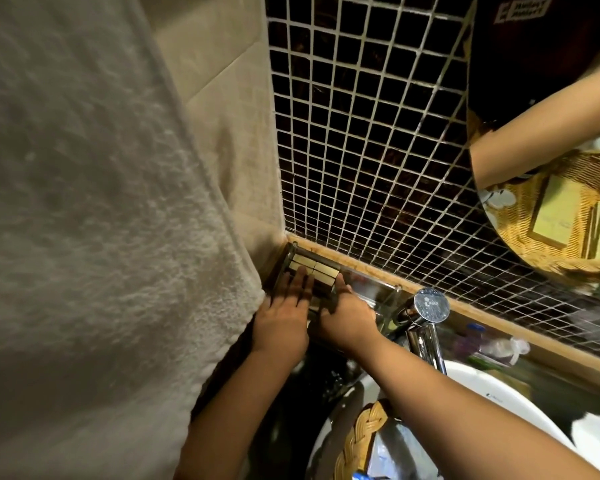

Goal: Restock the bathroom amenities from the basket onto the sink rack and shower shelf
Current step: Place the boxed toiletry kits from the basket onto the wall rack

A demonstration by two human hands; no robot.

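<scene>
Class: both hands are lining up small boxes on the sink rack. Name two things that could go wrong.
The boxes sit packed at the corner end of the rack; a push from the left hand could tip one over the edge.
The towel hangs beside that hand and might snag.

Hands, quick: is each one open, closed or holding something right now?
Left hand: open, fingers flat on the small boxes.
Right hand: beside the boxes, grip cannot be told.
</scene>
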